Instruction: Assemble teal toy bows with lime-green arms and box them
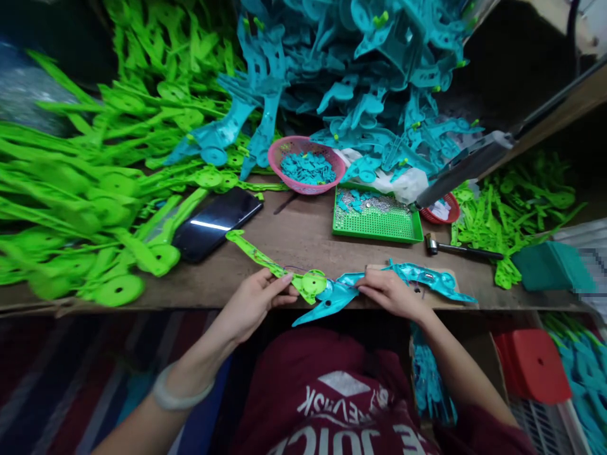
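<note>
My left hand (pixel 256 302) pinches a long lime-green plastic part (pixel 258 256) with a round disc at its near end and thin wires along it. The disc end meets a blue plastic part (pixel 327 306) with a pointed tip, near the table's front edge. My right hand (pixel 391 291) has its fingers closed on the upper end of that blue part. Just beyond my right hand, another blue piece (pixel 427 276) lies on a small pale board (pixel 455 281). Whether the two blue pieces are joined is hidden by my hand.
Heaped green parts (pixel 61 183) fill the left, blue parts (pixel 351 57) the back. A dark phone (pixel 218 221), a pink basket (pixel 274 161) of small blue pieces, a green tray (pixel 379 230) with tiny metal bits and a hammer (pixel 462 249) lie ahead. A lamp arm (pixel 467 167) slants in from the right.
</note>
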The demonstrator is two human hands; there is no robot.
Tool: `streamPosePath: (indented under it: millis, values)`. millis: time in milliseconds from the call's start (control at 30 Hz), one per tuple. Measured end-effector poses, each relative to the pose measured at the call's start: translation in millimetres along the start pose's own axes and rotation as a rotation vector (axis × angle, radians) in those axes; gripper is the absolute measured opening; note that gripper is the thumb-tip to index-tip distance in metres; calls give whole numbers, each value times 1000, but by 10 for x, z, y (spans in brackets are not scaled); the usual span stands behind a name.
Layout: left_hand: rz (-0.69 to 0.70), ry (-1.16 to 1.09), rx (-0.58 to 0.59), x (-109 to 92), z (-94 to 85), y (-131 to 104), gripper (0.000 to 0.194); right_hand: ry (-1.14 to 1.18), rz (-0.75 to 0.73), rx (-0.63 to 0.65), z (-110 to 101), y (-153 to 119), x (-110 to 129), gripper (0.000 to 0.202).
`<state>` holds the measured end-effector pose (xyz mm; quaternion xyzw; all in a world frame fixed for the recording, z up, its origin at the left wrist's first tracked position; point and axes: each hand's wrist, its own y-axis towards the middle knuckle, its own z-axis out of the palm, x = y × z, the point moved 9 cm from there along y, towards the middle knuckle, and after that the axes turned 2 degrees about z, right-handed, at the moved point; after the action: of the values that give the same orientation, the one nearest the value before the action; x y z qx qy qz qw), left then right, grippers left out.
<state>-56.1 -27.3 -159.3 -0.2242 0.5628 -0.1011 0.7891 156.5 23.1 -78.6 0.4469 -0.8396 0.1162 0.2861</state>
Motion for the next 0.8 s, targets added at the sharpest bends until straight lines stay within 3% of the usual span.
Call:
streamPosePath:
  millis: [167, 333, 633, 800]
  values:
    - [-67, -31, 57, 123, 146, -34, 57, 102, 30, -66, -89, -58, -91, 27]
    - [-74, 32, 9, 132, 143, -25, 54, 173, 56, -105, -90, -69, -167, 27]
    - [-122, 106, 26, 170, 113, -50, 50, 248, 47, -157, -108, -108, -205, 28]
    - [-105, 184, 5, 152, 116, -30, 49, 158, 84, -27, -128, -69, -100, 36]
